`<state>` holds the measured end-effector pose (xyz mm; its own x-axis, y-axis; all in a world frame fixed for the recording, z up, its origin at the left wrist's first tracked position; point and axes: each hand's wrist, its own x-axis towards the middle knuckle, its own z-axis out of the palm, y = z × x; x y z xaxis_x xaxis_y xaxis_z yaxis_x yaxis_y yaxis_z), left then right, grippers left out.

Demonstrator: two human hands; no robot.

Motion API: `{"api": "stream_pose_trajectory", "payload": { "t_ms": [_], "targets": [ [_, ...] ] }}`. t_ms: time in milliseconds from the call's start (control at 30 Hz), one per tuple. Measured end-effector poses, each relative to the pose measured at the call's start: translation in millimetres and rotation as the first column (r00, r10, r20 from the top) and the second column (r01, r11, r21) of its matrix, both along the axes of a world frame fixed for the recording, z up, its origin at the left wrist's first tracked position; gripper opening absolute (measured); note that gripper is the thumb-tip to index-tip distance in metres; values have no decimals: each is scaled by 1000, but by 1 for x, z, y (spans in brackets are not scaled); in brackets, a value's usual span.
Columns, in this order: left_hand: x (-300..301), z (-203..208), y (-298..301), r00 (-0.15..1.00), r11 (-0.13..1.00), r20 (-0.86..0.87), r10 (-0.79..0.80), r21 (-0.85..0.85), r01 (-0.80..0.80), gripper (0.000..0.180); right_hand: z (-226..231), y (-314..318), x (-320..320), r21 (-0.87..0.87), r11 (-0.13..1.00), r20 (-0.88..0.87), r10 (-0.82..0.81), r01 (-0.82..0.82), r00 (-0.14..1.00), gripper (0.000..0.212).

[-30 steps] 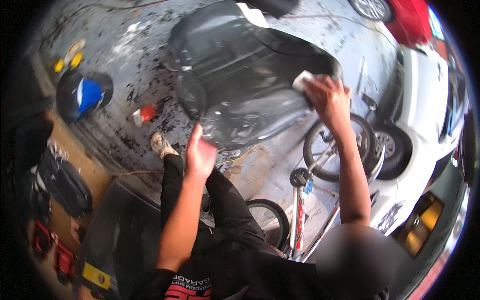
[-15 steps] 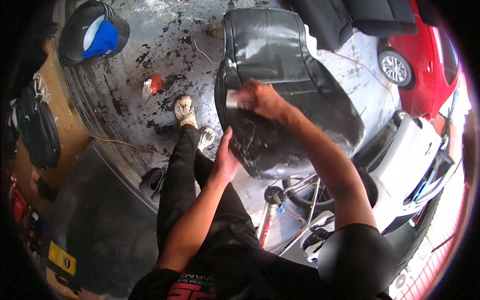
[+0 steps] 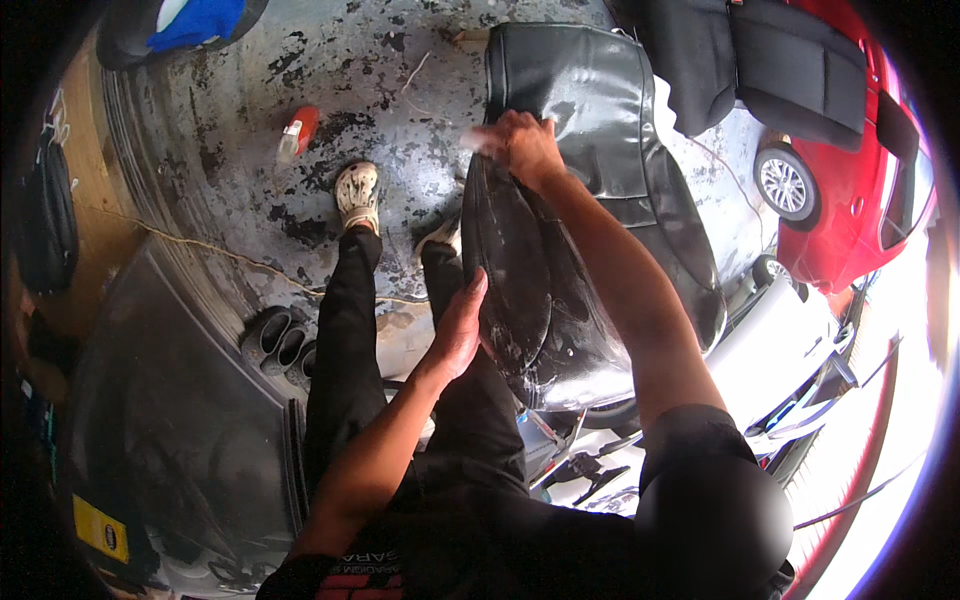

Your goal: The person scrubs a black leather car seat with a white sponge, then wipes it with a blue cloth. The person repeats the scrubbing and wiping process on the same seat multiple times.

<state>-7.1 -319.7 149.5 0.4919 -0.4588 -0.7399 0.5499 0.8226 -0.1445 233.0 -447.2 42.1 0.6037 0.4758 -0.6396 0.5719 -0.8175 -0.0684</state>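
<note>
Along the left edge of the seat [image 3: 590, 90] over the floor [image 3: 225, 110], the right hand [image 3: 522, 146], clamped on a blurred pale pad [image 3: 476, 140], sits farther up than moments ago, apparently reaching a fresh stretch, while the left hand [image 3: 460, 330] touches nearer, grip unclear.

The grey painted floor [image 3: 235, 130] is showing dark, worn patches. A red car [image 3: 840, 220] is standing at upper right, and bright light [image 3: 915, 420] is flooding the right rim.
</note>
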Motion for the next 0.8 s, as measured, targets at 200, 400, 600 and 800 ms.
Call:
{"api": "stream_pose_trajectory", "payload": {
  "t_ms": [200,400,600,800],
  "targets": [
    [7,-14,-2,986,992,-120,117,-22,-120,62,59,-22,-53,340,930,-416,16,139,909,35],
    [11,-2,-7,983,996,-162,83,33,-79,51,26,-35,-16,298,913,160,239,-277,958,47],
    [-22,-35,-3,982,971,-147,-118,190,145,47,-53,-26,118,228,970,604,-70,-88,794,35],
    [78,-98,21,833,247,-28,-553,949,197,87,-47,-42,84,245,936,553,80,-253,829,41]
  ]
}}
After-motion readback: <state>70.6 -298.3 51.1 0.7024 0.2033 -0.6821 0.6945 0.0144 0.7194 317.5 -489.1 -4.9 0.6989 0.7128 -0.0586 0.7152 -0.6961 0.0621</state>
